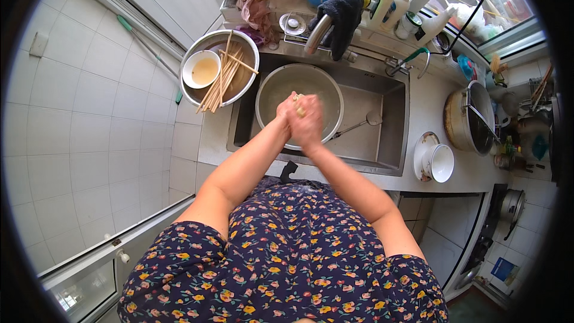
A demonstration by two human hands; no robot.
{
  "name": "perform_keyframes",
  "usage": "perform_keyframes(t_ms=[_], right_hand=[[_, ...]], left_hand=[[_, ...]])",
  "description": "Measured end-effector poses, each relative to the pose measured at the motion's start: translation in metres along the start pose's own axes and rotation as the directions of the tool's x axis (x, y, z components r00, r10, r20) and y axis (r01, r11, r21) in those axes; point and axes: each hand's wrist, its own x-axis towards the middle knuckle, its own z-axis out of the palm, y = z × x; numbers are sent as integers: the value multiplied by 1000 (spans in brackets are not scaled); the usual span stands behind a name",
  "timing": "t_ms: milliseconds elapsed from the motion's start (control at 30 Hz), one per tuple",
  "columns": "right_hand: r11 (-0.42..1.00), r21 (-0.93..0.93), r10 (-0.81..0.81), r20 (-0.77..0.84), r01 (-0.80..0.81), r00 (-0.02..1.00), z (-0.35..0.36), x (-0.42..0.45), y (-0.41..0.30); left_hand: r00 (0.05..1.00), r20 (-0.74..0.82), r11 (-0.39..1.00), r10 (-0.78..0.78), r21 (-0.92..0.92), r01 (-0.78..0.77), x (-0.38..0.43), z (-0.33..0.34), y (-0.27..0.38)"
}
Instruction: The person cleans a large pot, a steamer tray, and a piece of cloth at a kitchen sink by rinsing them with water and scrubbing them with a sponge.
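Note:
Over a large round metal basin (pixel 335 81) in the sink, both hands are pressed together. My left hand (pixel 285 106) and my right hand (pixel 308 120) clasp a small pale yellowish thing (pixel 299 98) between them. Fingers hide most of it, so its kind is unclear. The right hand is blurred. Cloudy liquid (pixel 282 83) lies in the basin beneath the hands. A long-handled ladle or skimmer (pixel 373 118) rests on the sink floor, right of the basin.
Left of the sink, a metal bowl (pixel 184 56) holds a white bowl (pixel 201 69) and several wooden chopsticks (pixel 228 76). A dark cloth (pixel 343 13) drapes the faucet (pixel 319 33). Stacked white dishes (pixel 438 163) and a large pot (pixel 457 116) stand on the right counter.

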Motion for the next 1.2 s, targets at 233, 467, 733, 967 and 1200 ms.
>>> perform_keyframes(t_ms=[233, 467, 733, 967, 1200], right_hand=[[948, -191, 271, 64, -255, 960, -5, 36, 70], [932, -231, -247, 160, 280, 956, 18, -10, 37], [985, -142, -83, 117, 99, 990, 10, -16, -10], [563, 425, 559, 436, -709, 705, -29, 40, 69], [87, 526, 514, 704, -846, 490, -72, 32, 5]], left_hand=[[964, -264, 995, -26, -96, 0, -11, 32, 3], [838, 486, 838, 249, 325, -438, 10, -45, 8], [979, 201, 989, 14, -150, 17, -28, 19, 17], [985, 81, 979, -153, -127, 163, -44, 44, 31], [952, 264, 980, -154, -79, 181, -60, 46, 47]])
